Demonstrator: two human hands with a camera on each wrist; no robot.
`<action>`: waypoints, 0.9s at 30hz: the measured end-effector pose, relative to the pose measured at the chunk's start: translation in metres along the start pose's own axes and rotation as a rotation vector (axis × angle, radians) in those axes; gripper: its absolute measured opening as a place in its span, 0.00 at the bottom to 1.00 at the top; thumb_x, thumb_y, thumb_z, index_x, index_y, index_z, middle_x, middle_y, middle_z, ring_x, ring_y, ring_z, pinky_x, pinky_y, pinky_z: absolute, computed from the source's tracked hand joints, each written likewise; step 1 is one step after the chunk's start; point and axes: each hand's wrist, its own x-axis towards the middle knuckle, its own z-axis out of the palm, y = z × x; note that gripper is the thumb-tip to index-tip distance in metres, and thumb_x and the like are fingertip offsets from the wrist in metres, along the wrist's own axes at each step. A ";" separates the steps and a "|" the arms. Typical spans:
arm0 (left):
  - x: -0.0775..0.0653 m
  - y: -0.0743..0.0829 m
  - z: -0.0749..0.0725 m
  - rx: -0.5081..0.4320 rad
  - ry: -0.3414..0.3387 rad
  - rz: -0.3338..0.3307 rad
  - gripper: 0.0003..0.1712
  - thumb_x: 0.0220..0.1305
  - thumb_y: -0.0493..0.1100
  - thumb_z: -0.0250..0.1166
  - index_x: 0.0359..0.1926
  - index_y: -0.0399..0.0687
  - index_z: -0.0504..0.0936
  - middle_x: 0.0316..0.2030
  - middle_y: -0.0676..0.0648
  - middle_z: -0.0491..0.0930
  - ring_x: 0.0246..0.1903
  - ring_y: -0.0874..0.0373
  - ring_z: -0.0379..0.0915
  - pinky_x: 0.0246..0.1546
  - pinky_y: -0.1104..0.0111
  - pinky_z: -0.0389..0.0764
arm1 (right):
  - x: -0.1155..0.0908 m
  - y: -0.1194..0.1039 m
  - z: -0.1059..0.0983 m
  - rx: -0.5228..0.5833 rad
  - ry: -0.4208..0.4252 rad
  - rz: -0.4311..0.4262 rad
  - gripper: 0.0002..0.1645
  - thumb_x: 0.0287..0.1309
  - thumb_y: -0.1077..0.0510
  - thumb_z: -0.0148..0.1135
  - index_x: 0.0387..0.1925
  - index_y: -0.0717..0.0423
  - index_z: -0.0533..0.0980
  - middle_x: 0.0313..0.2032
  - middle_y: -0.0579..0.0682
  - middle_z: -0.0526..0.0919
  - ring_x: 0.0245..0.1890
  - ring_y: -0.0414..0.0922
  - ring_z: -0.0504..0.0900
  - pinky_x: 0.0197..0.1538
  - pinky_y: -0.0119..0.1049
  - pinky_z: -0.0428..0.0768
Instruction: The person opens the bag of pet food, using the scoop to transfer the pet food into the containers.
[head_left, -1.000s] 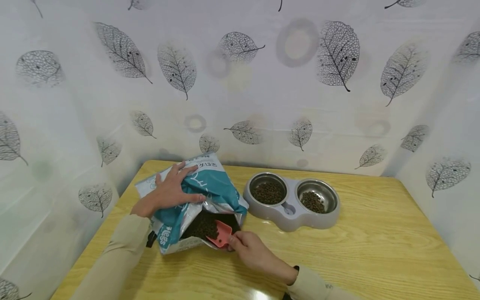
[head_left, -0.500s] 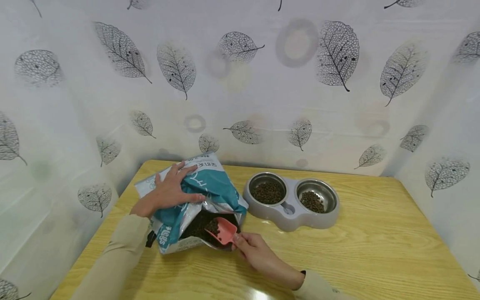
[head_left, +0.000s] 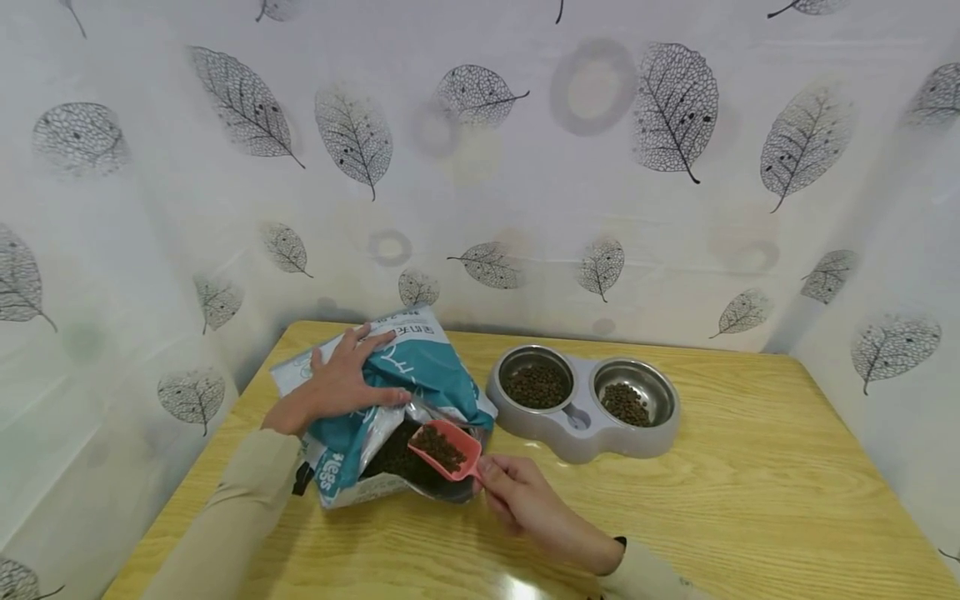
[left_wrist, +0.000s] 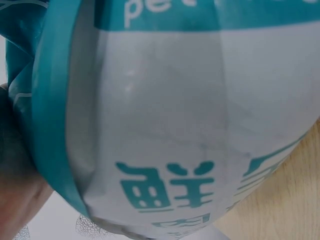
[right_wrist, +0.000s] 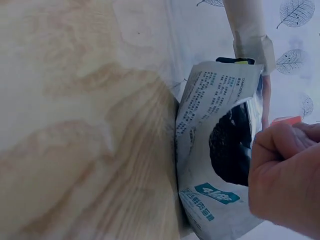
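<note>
A teal and white pet food bag (head_left: pixel 431 367) lies on its side on the table, its mouth facing the person and brown kibble showing inside. On top of the bag rests my left hand (head_left: pixel 341 379), fingers spread. My right hand (head_left: pixel 528 504) grips the handle of a pink scoop (head_left: pixel 468 446) between thumb and curled fingers. Brown kibble (head_left: pixel 438 448) fills the scoop, which is held level over the bag's opening. In the right wrist view, the right hand (right_wrist: pixel 287 170) covers most of the scoop. The left wrist view is mostly filled by the bag's side (left_wrist: pixel 160 110).
To the right of the bag stands a grey double feeder (head_left: pixel 581 437). Its left steel bowl (head_left: pixel 501 377) and right steel bowl (head_left: pixel 663 396) both hold kibble, less in the right one. A leaf-patterned curtain (head_left: pixel 525 192) hangs behind the wooden table (head_left: pixel 765 467).
My right hand has drawn the scoop up and slightly right, out of the kibble in the bag, and the scoop now carries a load. My left hand has stayed put.
</note>
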 end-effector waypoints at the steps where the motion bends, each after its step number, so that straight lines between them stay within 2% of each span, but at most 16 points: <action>1: 0.000 0.000 0.000 0.000 0.000 0.002 0.61 0.54 0.76 0.68 0.82 0.62 0.53 0.81 0.35 0.39 0.79 0.28 0.38 0.66 0.21 0.27 | 0.000 -0.001 -0.001 0.006 -0.011 -0.029 0.33 0.81 0.46 0.45 0.39 0.79 0.64 0.13 0.38 0.61 0.10 0.32 0.56 0.15 0.27 0.54; 4: 0.001 -0.001 0.000 -0.004 -0.001 0.002 0.61 0.54 0.76 0.69 0.82 0.62 0.53 0.81 0.36 0.39 0.79 0.28 0.39 0.66 0.21 0.26 | -0.001 -0.004 -0.003 0.021 -0.058 -0.147 0.35 0.82 0.49 0.42 0.41 0.86 0.58 0.15 0.39 0.61 0.11 0.32 0.56 0.15 0.29 0.52; 8: 0.001 -0.001 -0.001 -0.013 -0.005 -0.002 0.61 0.54 0.76 0.69 0.82 0.62 0.53 0.82 0.36 0.39 0.79 0.28 0.38 0.66 0.21 0.26 | -0.001 -0.007 -0.006 0.031 -0.102 -0.284 0.31 0.83 0.54 0.38 0.39 0.86 0.57 0.15 0.44 0.59 0.12 0.33 0.55 0.13 0.31 0.50; 11: 0.001 0.000 -0.002 -0.018 -0.009 -0.006 0.62 0.53 0.76 0.69 0.82 0.62 0.53 0.82 0.36 0.38 0.79 0.28 0.37 0.66 0.21 0.25 | -0.002 -0.008 -0.008 0.001 -0.101 -0.327 0.27 0.83 0.55 0.37 0.38 0.82 0.60 0.15 0.51 0.56 0.12 0.33 0.56 0.13 0.29 0.52; 15: 0.001 0.000 -0.001 -0.018 -0.012 -0.007 0.62 0.53 0.76 0.69 0.82 0.62 0.53 0.82 0.36 0.39 0.79 0.28 0.37 0.66 0.21 0.25 | -0.006 -0.010 -0.017 -0.067 -0.080 -0.335 0.25 0.84 0.55 0.37 0.39 0.78 0.63 0.16 0.58 0.56 0.13 0.32 0.58 0.13 0.29 0.55; 18: 0.001 -0.001 0.000 -0.021 -0.013 -0.005 0.61 0.53 0.76 0.69 0.82 0.63 0.53 0.82 0.36 0.38 0.79 0.28 0.38 0.66 0.21 0.25 | -0.010 -0.013 -0.028 -0.116 -0.043 -0.320 0.25 0.84 0.55 0.37 0.40 0.78 0.65 0.16 0.58 0.57 0.12 0.33 0.57 0.13 0.29 0.55; 22: 0.001 -0.001 0.000 -0.020 -0.012 -0.002 0.61 0.54 0.76 0.69 0.82 0.63 0.53 0.82 0.36 0.39 0.79 0.28 0.39 0.66 0.21 0.26 | -0.019 -0.022 -0.045 -0.212 0.060 -0.274 0.26 0.83 0.53 0.39 0.41 0.78 0.67 0.14 0.49 0.59 0.12 0.33 0.55 0.14 0.28 0.55; 27: 0.001 -0.002 0.000 -0.011 -0.011 0.001 0.61 0.54 0.76 0.69 0.82 0.63 0.53 0.81 0.36 0.39 0.79 0.29 0.38 0.66 0.21 0.26 | -0.035 -0.036 -0.072 -0.351 0.225 -0.239 0.27 0.83 0.53 0.41 0.43 0.79 0.70 0.16 0.40 0.64 0.13 0.31 0.57 0.13 0.28 0.56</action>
